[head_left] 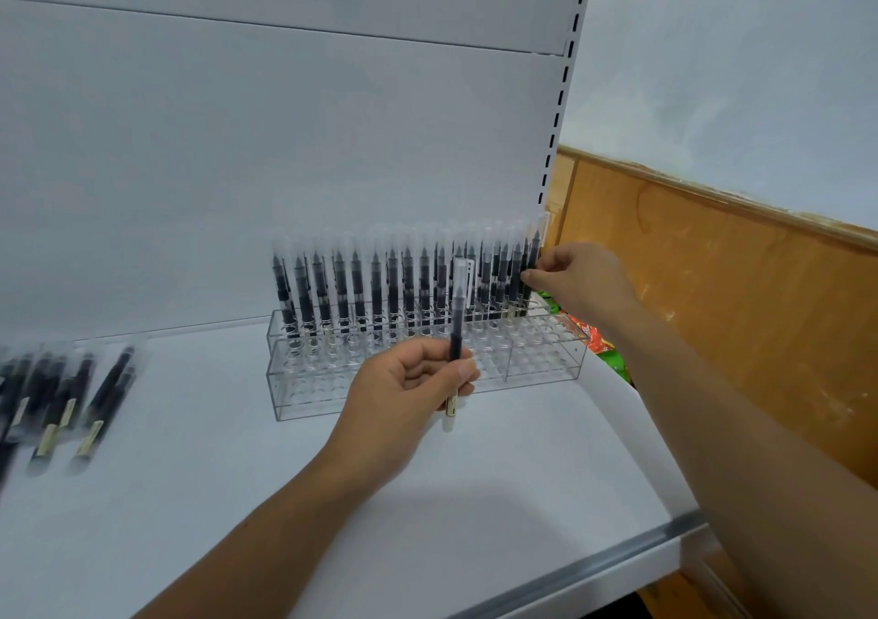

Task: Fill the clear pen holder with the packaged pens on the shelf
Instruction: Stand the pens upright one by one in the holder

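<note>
Nearest the camera, the left hand [408, 381] is closed around a packaged pen [455, 333], thumb and fingers clamped on its lower barrel, so that the pen stands almost upright with its capped end up and its labelled end hanging below the palm; its long axis already runs nearly parallel to the pens standing in the rack. Just beyond that hand sits the clear pen holder [541, 362] on the white shelf [427, 499], a stepped acrylic block whose back row is filled and whose front rows of holes look empty. The held pen hovers in front of the holder's middle, so the free holes lie just ahead of and below its lower end, and the left hand is the nearer one to them; I judge the coming move to be a short lowering along the pen's own axis into one of those front holes. Farther back, the right hand [577, 281] reaches to the right end of the back row, its fingertips pinched on the outermost standing pen [533, 262], apparently seating or steadying it. Well apart on the left of the shelf lies the blurred heap of loose packaged pens [62, 395] still to be placed
</note>
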